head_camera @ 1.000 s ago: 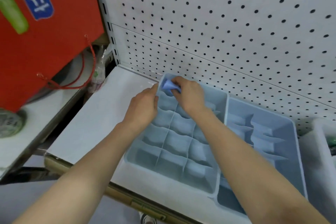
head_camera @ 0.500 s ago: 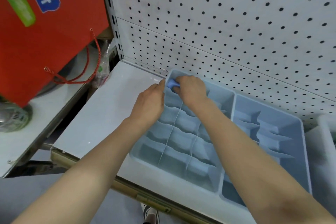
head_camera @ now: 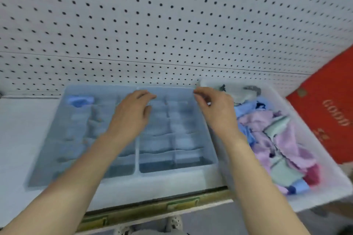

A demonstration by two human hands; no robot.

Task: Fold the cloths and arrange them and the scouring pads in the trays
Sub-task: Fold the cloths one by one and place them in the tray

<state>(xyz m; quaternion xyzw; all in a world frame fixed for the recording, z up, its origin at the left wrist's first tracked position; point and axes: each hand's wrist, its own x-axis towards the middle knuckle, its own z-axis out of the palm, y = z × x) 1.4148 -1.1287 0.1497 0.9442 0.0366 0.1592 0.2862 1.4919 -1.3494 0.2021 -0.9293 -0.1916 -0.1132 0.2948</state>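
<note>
On the counter (head_camera: 21,139), two blue trays (head_camera: 136,160) side by side, a white bin (head_camera: 324,192) of loose cloths (head_camera: 282,139) just beside them on the right.
Just right of the right hand (head_camera: 215,112), farther from the left hand (head_camera: 129,118) over the trays' seam: that heap, stretched near to far. Both loosely curled, gripping nothing. Probable next: a short reach rightward. In the far-left compartment, one folded blue cloth (head_camera: 80,101).

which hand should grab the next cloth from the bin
Probably right: the right hand is beside the bin of cloths, while the left hand hangs over the trays, farther from it.
</note>
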